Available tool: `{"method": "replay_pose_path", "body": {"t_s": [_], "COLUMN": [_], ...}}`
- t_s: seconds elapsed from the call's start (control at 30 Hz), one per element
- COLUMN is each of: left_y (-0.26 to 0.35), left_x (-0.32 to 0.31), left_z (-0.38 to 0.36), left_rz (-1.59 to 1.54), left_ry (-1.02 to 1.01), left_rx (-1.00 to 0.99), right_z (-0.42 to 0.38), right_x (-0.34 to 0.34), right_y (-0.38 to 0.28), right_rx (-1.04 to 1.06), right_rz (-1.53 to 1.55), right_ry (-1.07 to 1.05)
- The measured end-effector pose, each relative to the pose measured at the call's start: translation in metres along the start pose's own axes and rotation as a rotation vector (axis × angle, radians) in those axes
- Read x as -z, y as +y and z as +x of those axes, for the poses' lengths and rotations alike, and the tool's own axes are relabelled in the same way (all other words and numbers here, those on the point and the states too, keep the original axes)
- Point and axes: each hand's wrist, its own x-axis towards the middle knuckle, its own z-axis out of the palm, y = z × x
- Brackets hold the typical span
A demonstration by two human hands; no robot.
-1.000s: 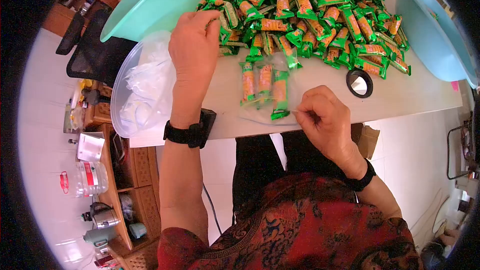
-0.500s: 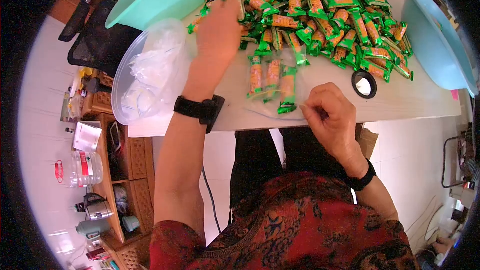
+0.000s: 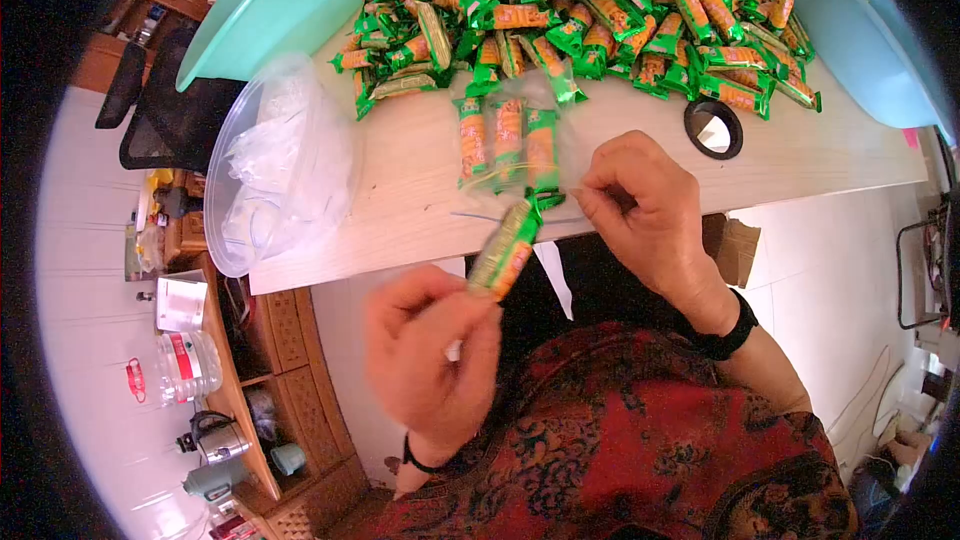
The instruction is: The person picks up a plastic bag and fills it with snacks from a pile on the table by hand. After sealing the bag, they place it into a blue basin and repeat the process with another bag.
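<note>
The left hand [image 3: 435,350], slightly blurred, is on the person's side of the clear plastic bag [image 3: 567,155], with fingers curled in and thumb closed against them. It grips the near end of 1 slim, shiny green-and-orange wrapped packet [image 3: 507,248], which slants up toward the bag's mouth; whether its tip touches the plastic cannot be told. The right hand [image 3: 645,210], just right of the bag, has its fingers bent and its thumb nearly meeting the forefinger at the corner of the bag's mouth; it appears to pinch that edge, though the film is hard to make out there.

The bag lies on a pale wood-look table [image 3: 400,155] with its mouth toward the person, and 3 upright green-and-orange packets [image 3: 507,132] sit side by side inside it. Just beyond the bag spreads a large heap of matching packets [image 3: 560,15]. Right of the bag is a round black ring [image 3: 737,130] set in the tabletop, and farther right a light-blue plastic basin [image 3: 860,35]. Left of the bag stands a translucent plastic bowl [image 3: 232,130] holding crumpled clear bags [image 3: 262,155]; beyond that, up and left of the bag, a mint-green plastic basin [image 3: 270,10] is tilted.
</note>
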Motion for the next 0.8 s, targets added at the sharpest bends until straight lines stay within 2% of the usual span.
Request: {"method": "replay_pose_path", "body": {"t_s": [0.07,0.37,0.43,0.57,0.63,0.67,0.73,0.8], "left_y": [0.003,0.001,-0.009,-0.005,-0.002,-0.004,-0.012,-0.011], "left_x": [-0.011,-0.053,-0.062,-0.075,-0.076,-0.074,-0.068,-0.065], "left_z": [-0.014,-0.011,-0.01,-0.005,-0.005,-0.004,-0.004,0.002], "left_rz": [-0.054,-0.009,-0.018,0.012,-0.119,-0.115,0.049,0.118], "left_ry": [-0.023,-0.09,-0.17,-0.161,-0.169,-0.171,-0.161,-0.152], "left_rx": [0.072,0.088,-0.011,-0.058,0.154,0.151,-0.095,-0.097], "right_z": [0.0,-0.003,-0.004,-0.004,-0.006,-0.006,-0.005,-0.006], "right_x": [-0.002,-0.002,-0.001,0.001,0.0,0.0,0.001,0.001], "right_y": [0.001,0.001,0.0,-0.003,-0.002,-0.001,-0.002,-0.002], "right_rx": [0.014,0.02,0.02,-0.01,0.011,0.036,0.038,0.04], "right_rz": [0.037,0.017,0.017,0.026,0.028,0.028,0.025,0.021], "right_ry": [0.028,0.091,0.078,0.064,0.065,0.066,0.063,0.055]}}
